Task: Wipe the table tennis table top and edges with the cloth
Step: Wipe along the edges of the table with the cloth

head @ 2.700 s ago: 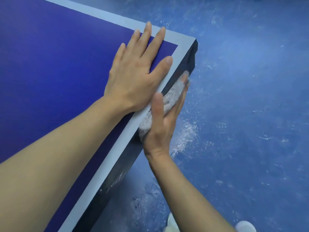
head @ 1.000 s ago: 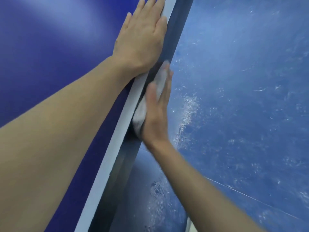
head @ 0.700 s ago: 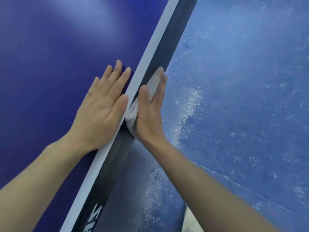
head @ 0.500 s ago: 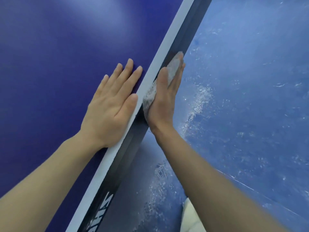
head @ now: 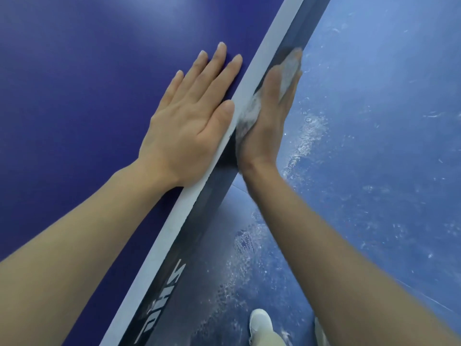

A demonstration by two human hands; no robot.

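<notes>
the counter [head: 87, 96] is filling the left of the frame. the left hand [head: 192, 123] is lying flat on it, holding nothing; the right hand [head: 269, 121], fingers straight, is pressing the cloth [head: 249, 111] against the dark edge [head: 204, 208] at upper centre. with no grip, the cloth is likely to slip floorward.

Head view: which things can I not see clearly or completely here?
- Cloth: mostly covered by the right hand; its far end is blurred.
- White lettering on the table's side edge: cut off by the bottom border, unreadable.
- White shoe: cut off at the bottom border.
- Table top under the left hand: hidden.
</notes>
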